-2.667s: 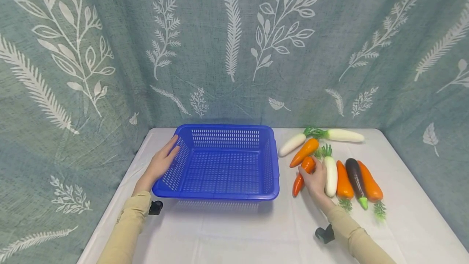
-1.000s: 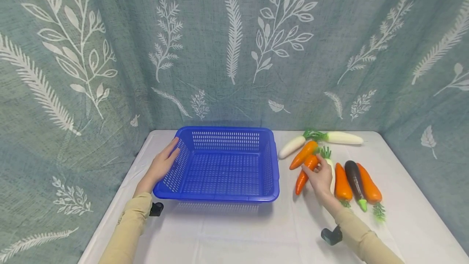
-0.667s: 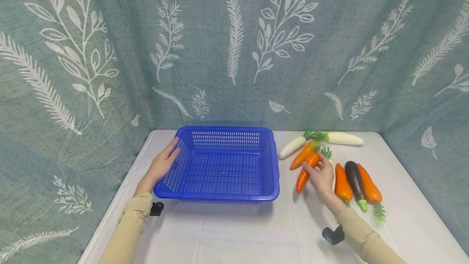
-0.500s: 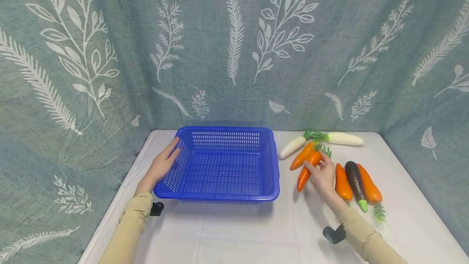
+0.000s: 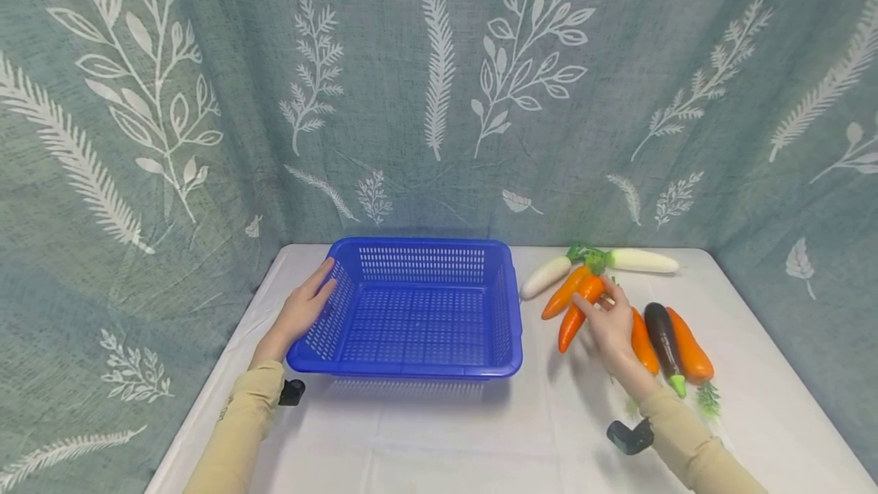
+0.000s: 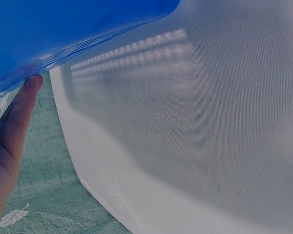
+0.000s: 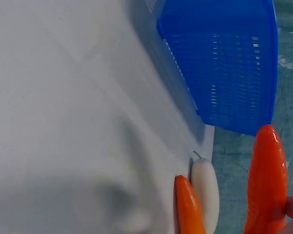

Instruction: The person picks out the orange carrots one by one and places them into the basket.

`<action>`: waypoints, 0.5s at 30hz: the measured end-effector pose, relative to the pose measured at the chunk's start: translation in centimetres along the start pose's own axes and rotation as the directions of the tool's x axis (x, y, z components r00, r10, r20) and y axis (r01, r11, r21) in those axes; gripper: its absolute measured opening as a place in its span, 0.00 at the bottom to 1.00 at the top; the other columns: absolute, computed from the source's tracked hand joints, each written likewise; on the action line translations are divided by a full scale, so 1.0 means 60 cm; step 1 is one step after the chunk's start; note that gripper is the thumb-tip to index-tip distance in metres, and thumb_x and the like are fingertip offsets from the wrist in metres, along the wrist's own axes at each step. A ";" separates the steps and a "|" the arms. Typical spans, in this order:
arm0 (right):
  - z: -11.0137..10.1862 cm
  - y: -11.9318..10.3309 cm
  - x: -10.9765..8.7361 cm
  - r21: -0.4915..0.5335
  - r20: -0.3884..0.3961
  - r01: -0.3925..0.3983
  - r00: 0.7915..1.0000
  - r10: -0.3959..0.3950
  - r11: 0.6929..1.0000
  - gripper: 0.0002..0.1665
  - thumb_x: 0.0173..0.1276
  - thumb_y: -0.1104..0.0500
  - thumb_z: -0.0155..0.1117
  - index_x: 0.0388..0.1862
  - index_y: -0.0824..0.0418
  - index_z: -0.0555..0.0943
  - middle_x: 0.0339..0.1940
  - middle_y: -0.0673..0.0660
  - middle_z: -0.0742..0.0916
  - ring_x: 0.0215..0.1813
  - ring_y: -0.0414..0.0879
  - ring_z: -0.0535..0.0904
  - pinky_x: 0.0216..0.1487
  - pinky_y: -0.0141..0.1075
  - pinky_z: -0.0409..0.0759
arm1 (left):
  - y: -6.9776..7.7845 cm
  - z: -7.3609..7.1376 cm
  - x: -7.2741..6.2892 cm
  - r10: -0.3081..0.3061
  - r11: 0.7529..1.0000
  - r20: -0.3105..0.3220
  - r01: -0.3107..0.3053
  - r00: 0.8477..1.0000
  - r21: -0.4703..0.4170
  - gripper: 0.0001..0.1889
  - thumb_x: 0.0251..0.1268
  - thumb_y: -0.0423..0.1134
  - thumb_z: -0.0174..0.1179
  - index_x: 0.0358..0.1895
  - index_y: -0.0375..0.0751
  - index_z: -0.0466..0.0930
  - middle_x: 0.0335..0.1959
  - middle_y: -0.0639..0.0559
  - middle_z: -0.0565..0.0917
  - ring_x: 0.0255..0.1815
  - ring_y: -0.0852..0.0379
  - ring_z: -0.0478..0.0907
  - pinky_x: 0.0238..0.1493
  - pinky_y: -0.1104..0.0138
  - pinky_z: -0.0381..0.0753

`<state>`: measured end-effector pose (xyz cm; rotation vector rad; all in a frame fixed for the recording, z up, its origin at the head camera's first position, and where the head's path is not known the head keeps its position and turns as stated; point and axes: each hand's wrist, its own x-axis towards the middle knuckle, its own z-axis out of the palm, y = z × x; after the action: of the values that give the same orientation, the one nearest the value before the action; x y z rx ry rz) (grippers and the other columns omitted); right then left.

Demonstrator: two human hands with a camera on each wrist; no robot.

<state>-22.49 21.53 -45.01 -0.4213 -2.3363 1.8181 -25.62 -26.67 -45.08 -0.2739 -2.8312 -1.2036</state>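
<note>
My left hand (image 5: 303,309) rests at the left rim of the blue plastic basket (image 5: 405,370), its fingers straight; in the left wrist view a digit (image 6: 27,105) touches the underside of the rim. The basket holds nothing. On the right, my right hand (image 5: 613,320) pinches an orange-red carrot (image 5: 575,325) between thumb and fingers near its leafy end, tip pointing down and toward me. The right wrist view shows this carrot (image 7: 267,180) raised above the white table. Just behind it lies a lighter orange carrot (image 5: 559,297).
Two white radishes (image 5: 545,277) (image 5: 645,261) lie at the back right. Right of my right hand are an orange carrot (image 5: 643,345), a dark eggplant (image 5: 662,338) and another carrot (image 5: 691,349). A patterned green curtain (image 5: 384,97) hangs behind the white table (image 5: 439,433).
My right hand has taken hold of the orange-red carrot and lifted it, moving slightly right and away from me. It now covers the white radish beside it. My left hand has stayed put.
</note>
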 end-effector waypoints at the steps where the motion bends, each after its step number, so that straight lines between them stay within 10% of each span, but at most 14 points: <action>1: 0.000 -0.002 0.000 0.007 -0.001 -0.008 1.000 0.008 1.000 0.43 0.71 0.59 0.61 0.79 0.62 0.52 0.74 0.66 0.65 0.69 0.59 0.64 0.64 0.44 0.68 | 0.001 0.000 -0.001 -0.005 1.000 0.002 0.005 1.000 -0.002 0.30 0.81 0.44 0.39 0.76 0.31 0.48 0.77 0.36 0.50 0.77 0.37 0.46 0.75 0.47 0.46; 15: -0.004 -0.019 -0.003 0.089 0.013 -0.050 0.999 0.049 0.995 0.43 0.72 0.58 0.59 0.79 0.59 0.51 0.73 0.64 0.66 0.61 0.53 0.69 0.58 0.37 0.68 | 0.009 -0.004 -0.002 0.006 1.000 0.005 -0.006 1.000 0.014 0.30 0.81 0.45 0.40 0.76 0.30 0.49 0.76 0.34 0.51 0.76 0.35 0.47 0.75 0.46 0.47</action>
<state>-22.40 21.45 -43.81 -0.4630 -2.2606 1.9429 -25.41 -26.49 -44.56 -0.2855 -2.8401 -1.1832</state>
